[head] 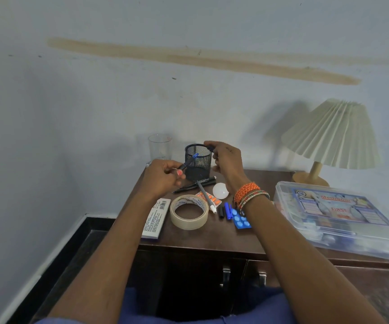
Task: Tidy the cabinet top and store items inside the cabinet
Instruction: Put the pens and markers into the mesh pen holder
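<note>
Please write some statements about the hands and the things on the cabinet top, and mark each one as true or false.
1. The left hand holds a pen with a blue tip. True.
2. The right hand grips the roll of tape. False: it holds the rim of the black mesh pen holder; the tape lies flat on the cabinet top, untouched.
3. The lamp stands behind the clear first aid box. True.
4. The drinking glass lies on its side. False: it stands upright near the wall.
5. The cabinet doors are open. False: they appear closed.
</note>
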### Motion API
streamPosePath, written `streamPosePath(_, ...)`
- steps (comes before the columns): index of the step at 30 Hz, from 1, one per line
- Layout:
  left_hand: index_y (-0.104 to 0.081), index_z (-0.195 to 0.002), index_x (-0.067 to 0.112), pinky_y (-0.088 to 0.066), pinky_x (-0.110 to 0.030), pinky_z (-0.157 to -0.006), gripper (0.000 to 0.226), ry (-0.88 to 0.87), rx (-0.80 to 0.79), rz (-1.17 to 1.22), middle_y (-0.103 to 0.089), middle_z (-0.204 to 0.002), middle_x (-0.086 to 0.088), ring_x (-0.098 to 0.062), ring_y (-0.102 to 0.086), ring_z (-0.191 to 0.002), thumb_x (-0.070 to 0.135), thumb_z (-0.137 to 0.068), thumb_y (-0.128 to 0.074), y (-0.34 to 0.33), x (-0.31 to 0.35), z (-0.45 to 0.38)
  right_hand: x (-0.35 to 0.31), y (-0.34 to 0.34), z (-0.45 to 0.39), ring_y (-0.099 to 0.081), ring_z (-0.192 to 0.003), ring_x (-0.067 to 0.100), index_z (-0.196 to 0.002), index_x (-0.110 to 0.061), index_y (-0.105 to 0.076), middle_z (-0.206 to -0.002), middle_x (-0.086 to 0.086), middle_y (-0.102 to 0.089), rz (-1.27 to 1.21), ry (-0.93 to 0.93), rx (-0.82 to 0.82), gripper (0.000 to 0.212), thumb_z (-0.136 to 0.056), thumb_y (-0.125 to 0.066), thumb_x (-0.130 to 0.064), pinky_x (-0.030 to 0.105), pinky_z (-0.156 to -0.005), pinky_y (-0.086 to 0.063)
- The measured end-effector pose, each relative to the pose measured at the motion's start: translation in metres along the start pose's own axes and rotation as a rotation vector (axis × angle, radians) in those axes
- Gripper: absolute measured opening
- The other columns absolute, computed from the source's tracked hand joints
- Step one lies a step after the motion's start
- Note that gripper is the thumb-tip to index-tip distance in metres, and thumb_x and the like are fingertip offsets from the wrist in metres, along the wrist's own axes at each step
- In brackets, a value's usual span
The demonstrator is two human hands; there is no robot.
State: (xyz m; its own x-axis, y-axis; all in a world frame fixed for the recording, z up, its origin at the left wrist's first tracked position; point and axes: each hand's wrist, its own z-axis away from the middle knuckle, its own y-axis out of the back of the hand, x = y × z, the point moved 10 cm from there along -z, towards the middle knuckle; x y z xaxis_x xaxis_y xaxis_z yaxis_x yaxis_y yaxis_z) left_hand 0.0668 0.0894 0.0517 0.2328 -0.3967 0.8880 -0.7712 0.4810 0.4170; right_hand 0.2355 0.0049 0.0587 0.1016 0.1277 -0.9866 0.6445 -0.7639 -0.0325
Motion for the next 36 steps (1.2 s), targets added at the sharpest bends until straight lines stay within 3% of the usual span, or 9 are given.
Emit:
streamPosePath(2,-0.066,-0.088,0.026,-0.053,-0.033,-0.082,0.02,-0.034,0.03,-0.064,-0.069,-0.075,0.006,-0.014,-0.065,-0.068,0.01,-0.091,-0.055,0.004,0.001,-0.001,0.005,-0.006,-0.001,-0.039,-0.051,0.011,-0.099,-0.009,-0.068,-0.066,-0.002,-0.05,0.002,-0.047,-0.054,0.022,-0.091,-0.048,-0.008,0.022,-0.049,-0.038)
streamPosePath(5,-0.068,-0.087,0.029,-0.053,-0.037,-0.086,0.022,-0.056,0.043,-0.119,-0.072,-0.079,0.003,-0.015,-0.066,-0.072,0.011,-0.09,-0.056,0.006,0.002,-0.001,0.01,-0.015,0.001,-0.04,-0.048,0.011,-0.086,-0.007,-0.057,-0.063,0.003,-0.047,-0.032,-0.101,-0.12,0.005,-0.087,-0.053,-0.004,0.024,-0.047,-0.043)
streamPosePath(7,-0.071,-0.095,0.025,-0.053,-0.038,-0.088,0.02,-0.064,0.039,-0.154,-0.073,-0.085,0.0,-0.019,-0.067,-0.079,0.012,-0.088,-0.057,0.005,0.003,-0.001,0.009,-0.018,0.002,-0.039,-0.048,0.012,-0.081,-0.005,-0.058,-0.059,0.003,-0.046,-0.07,-0.094,-0.146,0.007,-0.087,-0.055,-0.001,0.025,-0.046,-0.045)
streamPosePath(10,-0.072,-0.102,0.021,-0.052,-0.038,-0.09,0.021,-0.065,0.031,-0.172,-0.073,-0.089,-0.001,-0.02,-0.067,-0.085,0.013,-0.087,-0.059,0.003,0.005,-0.001,0.007,-0.02,0.005,-0.042,-0.052,0.012,-0.092,-0.001,-0.062,-0.06,0.003,-0.047,-0.095,-0.086,-0.172,0.006,-0.089,-0.059,-0.005,0.024,-0.05,-0.046)
streamPosePath(15,-0.072,-0.099,0.02,-0.05,-0.033,-0.087,0.019,-0.061,0.05,-0.18,-0.072,-0.09,-0.003,-0.018,-0.064,-0.082,0.013,-0.087,-0.059,0.004,0.005,-0.001,0.004,-0.017,0.002,-0.061,-0.07,0.013,-0.104,-0.001,-0.063,-0.085,0.01,-0.065,-0.104,-0.022,-0.115,0.016,-0.095,-0.054,-0.012,0.025,-0.065,-0.053)
streamPosePath(19,-0.072,-0.097,0.021,-0.05,-0.031,-0.085,0.019,-0.055,0.056,-0.183,-0.073,-0.088,-0.003,-0.017,-0.064,-0.078,0.012,-0.087,-0.059,0.005,0.005,0.0,0.0,-0.002,-0.001,-0.067,-0.065,0.016,-0.107,-0.009,-0.049,-0.096,0.022,-0.068,-0.206,0.036,0.0,0.016,-0.093,-0.057,-0.007,0.034,-0.074,-0.059)
streamPosePath(28,-0.072,-0.101,0.02,-0.051,-0.038,-0.09,0.018,-0.036,0.065,-0.188,-0.072,-0.094,-0.003,-0.021,-0.065,-0.085,0.014,-0.087,-0.06,0.005,0.006,0.001,-0.013,0.013,0.006,-0.068,-0.064,0.021,-0.099,-0.012,-0.044,-0.087,0.018,-0.069,-0.131,0.141,0.136,0.019,-0.09,-0.061,-0.007,0.033,-0.072,-0.059)
streamPosePath(32,-0.071,-0.102,0.021,-0.051,-0.042,-0.093,0.019,-0.027,0.062,-0.175,-0.073,-0.096,-0.004,-0.023,-0.067,-0.087,0.015,-0.087,-0.061,0.003,0.005,0.002,-0.013,0.001,0.008,-0.068,-0.061,0.02,-0.093,-0.011,-0.047,-0.076,0.013,-0.069,-0.052,0.145,0.035,0.017,-0.088,-0.063,-0.005,0.04,-0.073,-0.06)
streamPosePath(36,-0.07,-0.102,0.02,-0.052,-0.04,-0.091,0.018,-0.022,0.069,-0.161,-0.073,-0.095,-0.006,-0.022,-0.067,-0.083,0.016,-0.086,-0.061,0.002,0.009,0.003,-0.015,-0.01,0.013,-0.069,-0.062,0.023,-0.095,-0.007,-0.051,-0.079,0.014,-0.07,0.009,0.16,-0.028,0.013,-0.089,-0.063,-0.007,0.038,-0.071,-0.06)
